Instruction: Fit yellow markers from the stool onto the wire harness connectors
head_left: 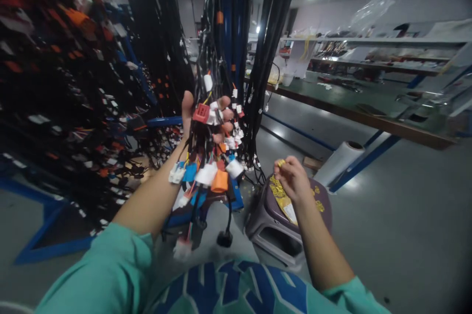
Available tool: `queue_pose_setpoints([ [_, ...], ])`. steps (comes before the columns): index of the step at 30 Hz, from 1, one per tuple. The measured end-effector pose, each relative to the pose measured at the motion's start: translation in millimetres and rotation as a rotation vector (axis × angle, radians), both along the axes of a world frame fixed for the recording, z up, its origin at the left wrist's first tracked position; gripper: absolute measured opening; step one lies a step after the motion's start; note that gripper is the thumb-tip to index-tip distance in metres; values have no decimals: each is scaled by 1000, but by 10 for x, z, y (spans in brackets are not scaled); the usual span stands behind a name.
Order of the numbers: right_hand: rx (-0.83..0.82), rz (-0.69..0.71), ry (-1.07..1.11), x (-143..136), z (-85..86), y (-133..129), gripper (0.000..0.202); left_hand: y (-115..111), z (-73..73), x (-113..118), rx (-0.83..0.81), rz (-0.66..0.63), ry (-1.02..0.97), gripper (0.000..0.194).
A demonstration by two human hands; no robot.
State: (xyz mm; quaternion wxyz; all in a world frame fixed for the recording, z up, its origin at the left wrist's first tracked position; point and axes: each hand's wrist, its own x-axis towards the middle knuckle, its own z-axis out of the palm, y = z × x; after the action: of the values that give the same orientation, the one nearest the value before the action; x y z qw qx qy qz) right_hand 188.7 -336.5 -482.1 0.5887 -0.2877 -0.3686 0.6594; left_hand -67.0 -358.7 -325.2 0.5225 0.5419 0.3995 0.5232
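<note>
My left hand (188, 117) is wrapped round the lower end of a black wire harness (208, 53) that hangs from above. Connectors dangle below and in front of its fingers: a red connector (201, 113), an orange connector (220, 181), white and blue ones, and a black plug (224, 238) on a cable. To the right, my right hand (293, 176) pinches a small yellow piece (281, 162) between thumb and fingers. Beneath that hand, more yellow pieces (277, 187) lie in and around a clear bag on a purple-grey stool (271, 213).
Bundled harnesses (66, 82) crowd the left side beside a blue metal frame (40, 245). At the right stands a workbench (354, 112) with a shelf (376, 41) and loose parts. A roll of plastic film (337, 164) leans near its leg.
</note>
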Motion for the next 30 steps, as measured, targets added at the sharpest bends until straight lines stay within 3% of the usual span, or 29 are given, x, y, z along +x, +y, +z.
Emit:
queue_pose_setpoints([
  [6, 268, 116, -47, -407, 747, 5, 29, -160, 13, 284, 31, -119, -110, 74],
  [10, 400, 98, -84, -538, 971, -74, 25, -217, 57, 291, -19, -91, -47, 60],
  [16, 270, 40, -108, -761, 820, 8, 21, -229, 90, 236, -40, -133, 143, 40],
  [19, 184, 119, -87, -904, 706, 52, 23, -215, 143, 242, 57, -149, 317, 30],
  [22, 137, 257, -41, -1000, 666, 17, 26, -217, 195, 235, 152, -62, 552, 25],
  [25, 86, 347, 28, -1025, 687, -39, 27, -225, 186, 203, 239, 79, 697, 33],
  [30, 65, 327, 68, -987, 761, -56, 26, -179, 74, 121, 456, 263, 561, 63],
])
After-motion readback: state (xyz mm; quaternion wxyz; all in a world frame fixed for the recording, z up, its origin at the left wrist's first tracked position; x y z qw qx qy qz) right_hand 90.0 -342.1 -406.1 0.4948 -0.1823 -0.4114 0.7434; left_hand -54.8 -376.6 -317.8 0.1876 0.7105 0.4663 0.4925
